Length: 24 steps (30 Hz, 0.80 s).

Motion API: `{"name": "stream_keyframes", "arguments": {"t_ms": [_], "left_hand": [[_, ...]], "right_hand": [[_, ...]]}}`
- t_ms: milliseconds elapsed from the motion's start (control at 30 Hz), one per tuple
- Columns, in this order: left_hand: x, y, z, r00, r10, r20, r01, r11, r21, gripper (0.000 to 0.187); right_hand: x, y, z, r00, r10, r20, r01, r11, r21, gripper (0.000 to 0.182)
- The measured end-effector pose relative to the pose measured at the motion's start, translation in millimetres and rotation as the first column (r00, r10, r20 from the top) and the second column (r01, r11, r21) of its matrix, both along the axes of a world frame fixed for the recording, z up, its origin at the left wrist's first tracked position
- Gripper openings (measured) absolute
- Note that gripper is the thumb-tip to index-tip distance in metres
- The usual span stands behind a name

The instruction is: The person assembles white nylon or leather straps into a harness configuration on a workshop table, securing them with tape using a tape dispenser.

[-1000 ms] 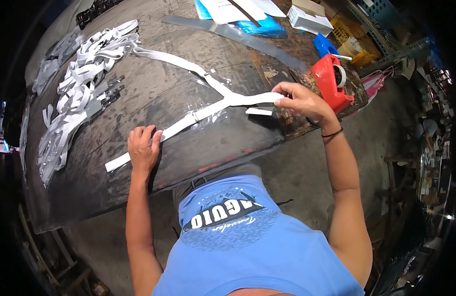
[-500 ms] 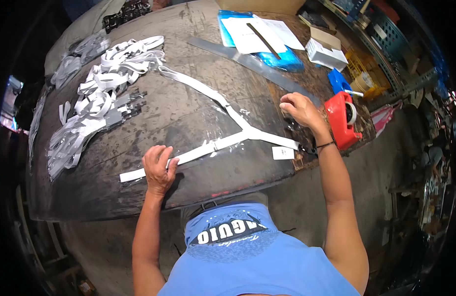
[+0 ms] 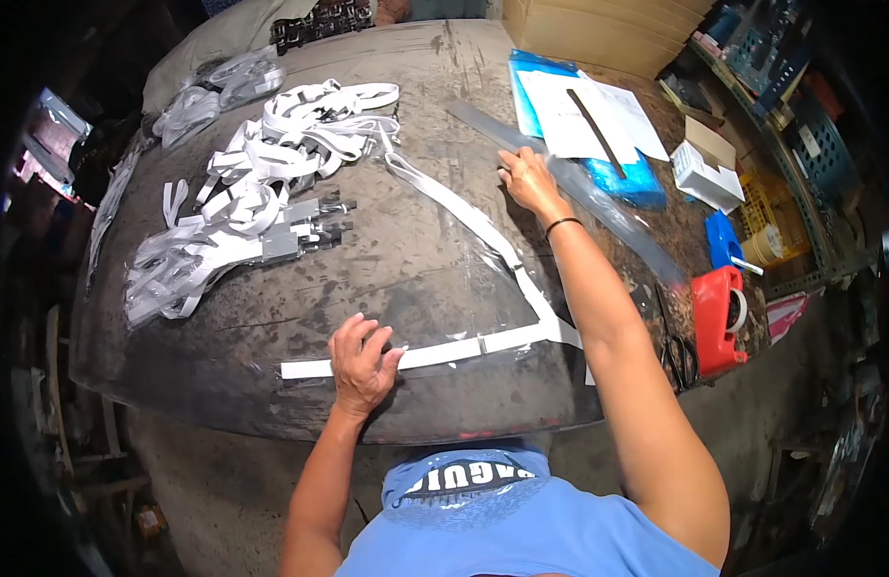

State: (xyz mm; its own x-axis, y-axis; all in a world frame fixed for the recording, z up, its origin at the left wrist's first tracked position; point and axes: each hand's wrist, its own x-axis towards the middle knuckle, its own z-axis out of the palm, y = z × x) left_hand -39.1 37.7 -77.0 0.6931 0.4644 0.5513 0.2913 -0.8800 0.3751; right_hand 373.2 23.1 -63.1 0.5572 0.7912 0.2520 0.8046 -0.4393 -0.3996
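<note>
A white elastic strap set in a Y shape [image 3: 451, 209] lies on the dark table, partly in thin clear plastic, with small metal slides on its branches. My left hand [image 3: 365, 363] rests on the lower left branch, fingers bent and apart. Across the table my right hand [image 3: 531, 180] hovers by the left edge of a long translucent strip [image 3: 613, 216]; its fingers are loosely bent, and I see nothing in them. My right forearm hides part of the right branch. Left of the strap sits a pile of white straps [image 3: 262, 163] with grey ends in clear bags.
Papers [image 3: 594, 115] with a dark strip lie on blue plastic. A white box [image 3: 706, 173], a red tape dispenser [image 3: 722, 322] and black scissors [image 3: 679, 361] are at the right. Cardboard [image 3: 598, 34] stands at the back; more bagged straps [image 3: 190, 117] lie back left.
My right hand has moved from beside the red dispenser leftward and farther up the table, to the translucent strip. My left hand stays on the strap. The camera view has shifted.
</note>
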Motion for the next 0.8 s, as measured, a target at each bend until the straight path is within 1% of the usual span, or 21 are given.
{"name": "stream_keyframes", "arguments": {"t_ms": [67,100,133,200,233,267,333,367,400,433,467,500,533,567,600,633,667,733,767,800], "left_hand": [[0.8,0.6,-0.3,1.000,0.018,-0.003,-0.018,1.000,-0.003,0.035],[1.2,0.5,-0.2,1.000,0.016,-0.007,-0.016,1.000,-0.009,0.035],[1.2,1.2,0.1,1.000,0.010,-0.010,-0.010,1.000,-0.016,0.035],[1.6,1.4,-0.5,1.000,0.009,-0.015,-0.010,0.999,-0.032,0.035],[1.7,1.4,-1.4,1.000,0.017,-0.011,-0.017,0.999,-0.048,0.035],[1.8,1.6,-1.9,1.000,0.022,-0.005,-0.022,0.998,-0.059,0.035],[1.4,1.6,-1.5,1.000,0.011,0.006,-0.011,0.998,-0.066,0.033],[1.2,2.0,-0.8,1.000,0.011,0.014,-0.010,0.997,-0.072,0.032],[0.1,2.1,-0.4,0.999,-0.021,0.024,0.023,0.997,-0.069,0.032],[-1.6,2.1,-0.2,1.000,0.003,0.026,-0.001,0.996,-0.086,0.032],[0.0,2.9,-0.7,0.999,0.008,0.033,-0.005,0.995,-0.102,0.031],[0.3,2.9,0.3,1.000,0.008,0.028,-0.005,0.994,-0.111,0.030],[-0.4,3.4,-0.4,1.000,0.003,0.020,0.000,0.993,-0.121,0.029],[-0.7,5.5,-4.4,0.999,-0.014,0.032,0.017,0.995,-0.096,0.029],[-1.8,7.5,-7.1,0.999,-0.018,0.040,0.020,0.997,-0.070,0.029],[-2.1,7.9,-7.5,0.999,-0.011,0.034,0.012,0.999,-0.052,0.031],[-3.2,9.3,-8.6,0.999,-0.011,0.041,0.012,1.000,-0.026,0.035],[-3.9,10.4,-8.4,0.996,-0.019,0.085,0.019,1.000,-0.002,0.037],[-2.9,11.1,-7.2,0.996,-0.028,0.085,0.028,1.000,0.002,0.037],[-1.0,10.7,-5.7,0.990,-0.035,0.137,0.032,0.999,0.025,0.038]], "right_hand": [[-8.7,12.6,-2.0,0.995,-0.016,0.096,0.018,0.999,-0.027,0.034],[-12.9,16.8,-2.6,0.992,-0.027,0.122,0.039,0.994,-0.098,0.033],[-11.5,21.7,-8.7,0.992,-0.025,0.122,0.037,0.994,-0.099,0.033],[-7.0,23.1,-24.5,0.971,-0.044,0.236,0.050,0.999,-0.019,0.033],[-6.8,23.1,-30.8,0.963,-0.046,0.266,0.021,0.995,0.097,0.022],[-5.1,24.2,-35.3,0.961,-0.059,0.272,0.034,0.995,0.096,0.022],[-2.1,26.3,-37.7,0.945,-0.011,0.328,-0.046,0.985,0.166,0.015],[-4.0,25.6,-35.5,0.938,-0.030,0.345,-0.049,0.975,0.217,0.013],[-5.0,25.8,-32.0,0.957,-0.062,0.283,-0.028,0.953,0.303,0.014],[-2.3,26.6,-26.6,0.979,-0.067,0.193,-0.003,0.940,0.341,0.014],[6.5,29.1,-25.5,0.975,-0.054,0.215,-0.063,0.863,0.501,0.015],[9.4,25.7,-5.2,0.989,-0.019,0.146,-0.073,0.797,0.599,0.017],[10.1,21.7,13.3,0.981,-0.096,0.166,-0.045,0.726,0.686,0.019],[1.2,7.1,45.4,0.984,-0.123,0.131,-0.019,0.653,0.757,0.020],[1.8,-7.3,67.9,0.981,-0.133,0.139,-0.018,0.653,0.757,0.019],[-11.2,-25.8,98.3,0.989,-0.130,0.065,0.024,0.585,0.810,0.022],[-24.5,-47.8,122.7,0.991,-0.121,0.051,0.025,0.559,0.829,0.028],[-57.1,-97.3,159.6,1.000,0.020,-0.016,0.001,0.614,0.789,0.037],[-77.4,-120.1,170.8,1.000,0.011,-0.016,0.006,0.611,0.791,0.037],[-99.7,-142.0,177.8,0.987,0.095,-0.127,0.035,0.652,0.758,0.040]]}}
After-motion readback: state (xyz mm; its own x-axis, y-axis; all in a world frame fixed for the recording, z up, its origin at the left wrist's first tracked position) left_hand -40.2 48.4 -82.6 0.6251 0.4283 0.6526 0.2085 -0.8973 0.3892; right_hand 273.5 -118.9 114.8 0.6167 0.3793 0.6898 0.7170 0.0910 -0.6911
